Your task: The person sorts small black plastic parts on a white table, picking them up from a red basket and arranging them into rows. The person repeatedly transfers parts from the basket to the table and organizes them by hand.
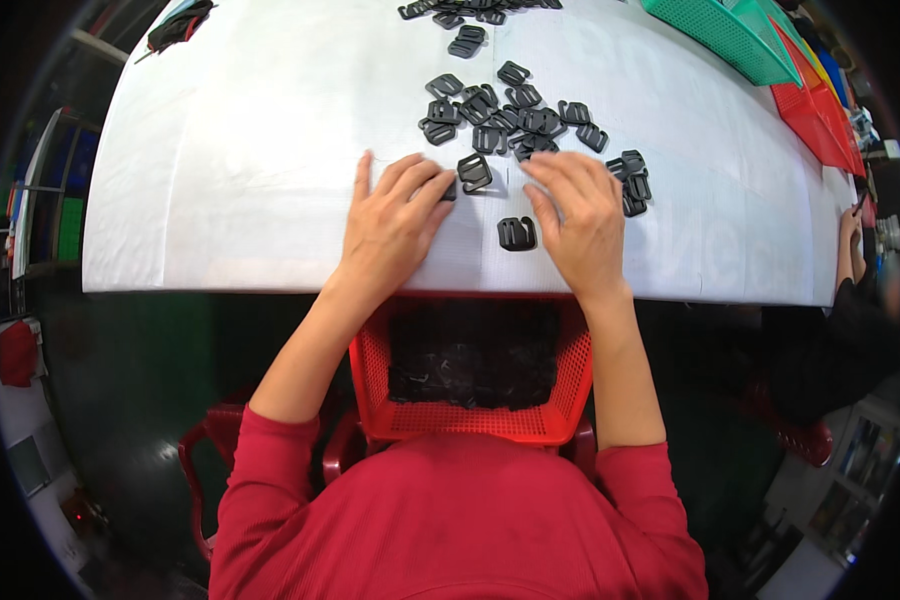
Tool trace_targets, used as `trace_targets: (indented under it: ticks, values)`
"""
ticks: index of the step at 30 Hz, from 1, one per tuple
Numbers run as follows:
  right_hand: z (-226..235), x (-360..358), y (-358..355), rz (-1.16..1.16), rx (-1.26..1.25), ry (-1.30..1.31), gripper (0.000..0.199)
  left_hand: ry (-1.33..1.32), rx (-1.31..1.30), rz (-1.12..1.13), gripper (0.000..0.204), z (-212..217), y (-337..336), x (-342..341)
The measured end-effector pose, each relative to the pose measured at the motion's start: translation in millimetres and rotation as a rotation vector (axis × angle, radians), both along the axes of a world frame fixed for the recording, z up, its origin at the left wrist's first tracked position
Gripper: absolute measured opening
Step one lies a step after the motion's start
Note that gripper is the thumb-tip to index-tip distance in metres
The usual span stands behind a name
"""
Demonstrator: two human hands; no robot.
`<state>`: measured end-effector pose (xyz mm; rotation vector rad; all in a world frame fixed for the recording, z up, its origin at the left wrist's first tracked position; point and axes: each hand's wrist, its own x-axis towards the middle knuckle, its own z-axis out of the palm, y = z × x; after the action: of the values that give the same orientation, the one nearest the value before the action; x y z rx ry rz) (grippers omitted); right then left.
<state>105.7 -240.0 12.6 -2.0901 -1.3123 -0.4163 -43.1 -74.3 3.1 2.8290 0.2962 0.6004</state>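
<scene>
Both my hands lie palm-down on a white table [250,180]. My left hand [395,215] rests flat with fingers spread; its fingertips touch a small black plastic buckle piece [451,189]. My right hand [578,215] lies flat beside it, fingers apart, next to a black buckle [516,233] near the table's front edge. Another black buckle [475,172] sits between the two hands' fingertips. A pile of several black buckles [505,118] lies just beyond the fingers.
A red mesh basket [565,375] holding black buckles sits on my lap below the table edge. More buckles [467,40] lie farther back. Green [720,35] and red baskets [810,115] line the right side. Another person's arm [850,250] rests at the far right.
</scene>
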Motion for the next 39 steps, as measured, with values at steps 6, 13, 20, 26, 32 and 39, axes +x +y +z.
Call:
trace_targets:
  ticks: [6, 13, 20, 26, 32, 39]
  values:
    - [-13.8, 10.8, -0.5, -0.073, -0.083, 0.079, 0.027, -0.003, -0.047, 0.077, 0.030, 3.7, -4.5, -33.7]
    - [-6.6, -8.1, -30.0, -0.054, -0.162, -0.005, 0.015, -0.046, -0.062, 0.004, 0.031, 11.4, -12.1, -6.9]
    - [-5.8, 2.2, -34.4, -0.103, -0.081, 0.059, 0.018, -0.014, 0.072, -0.012, 0.034, -1.1, -16.7, 28.5]
    - [-4.3, 7.3, -34.8, -0.107, -0.029, 0.246, 0.017, 0.015, -0.079, -0.030, 0.028, 5.4, -18.1, 8.0]
    - [2.5, 26.9, -17.6, -0.126, -0.106, 0.147, 0.014, 0.004, -0.173, -0.002, 0.023, 14.5, -4.7, 17.9]
    - [-14.9, 47.7, 16.4, 0.048, -0.098, -0.196, 0.019, -0.102, 0.147, -0.072, 0.023, -1.4, 8.5, 69.6]
